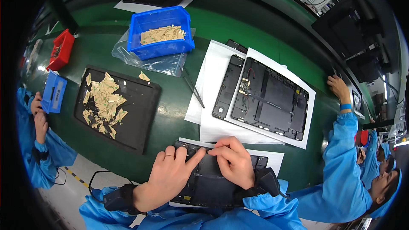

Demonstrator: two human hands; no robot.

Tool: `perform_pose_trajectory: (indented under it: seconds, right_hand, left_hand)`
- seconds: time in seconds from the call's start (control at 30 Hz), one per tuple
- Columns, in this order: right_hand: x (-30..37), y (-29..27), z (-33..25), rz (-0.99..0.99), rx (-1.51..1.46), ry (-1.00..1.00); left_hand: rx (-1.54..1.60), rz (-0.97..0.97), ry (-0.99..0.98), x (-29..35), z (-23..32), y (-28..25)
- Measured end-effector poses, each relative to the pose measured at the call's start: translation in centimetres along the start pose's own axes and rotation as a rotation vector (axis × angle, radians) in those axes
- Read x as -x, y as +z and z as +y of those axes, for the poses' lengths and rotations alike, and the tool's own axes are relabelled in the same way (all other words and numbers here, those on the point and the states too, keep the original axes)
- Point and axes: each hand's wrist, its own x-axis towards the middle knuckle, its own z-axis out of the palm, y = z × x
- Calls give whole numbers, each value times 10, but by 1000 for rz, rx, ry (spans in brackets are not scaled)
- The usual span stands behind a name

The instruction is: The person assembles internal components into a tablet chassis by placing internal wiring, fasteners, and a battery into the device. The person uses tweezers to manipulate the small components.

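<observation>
Where reach seems easiest, a black panel [213,183] lies along the tabletop's [170,115] near edge.
Left hand [170,172], loosely spread, seemingly steadies it; right hand [234,164] pinches closed, contents unclear.

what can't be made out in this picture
Head view: whatever the right hand may be pinching, too small and covered by its fingers.
Head view: parts of the black panel, hidden by the right hand and left hand.
Head view: what the red bin holds, too small to identify.
Head view: the floor of the blue bin, mostly covered by tan pieces.
</observation>
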Motion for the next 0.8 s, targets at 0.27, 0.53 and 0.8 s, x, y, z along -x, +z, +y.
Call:
perform_pose_trajectory:
  seconds: [0.27,0.53,0.8]
  right_hand:
    - [-1,1,2,7,1,35]
    - [-3,3,0,11,68,-18]
    - [0,4,0,33,78,-4]
  left_hand:
    - [50,68,26,13,-5,13]
    - [-7,-24,36,3,-4,2]
    - [-22,-3,28,9,-1,6]
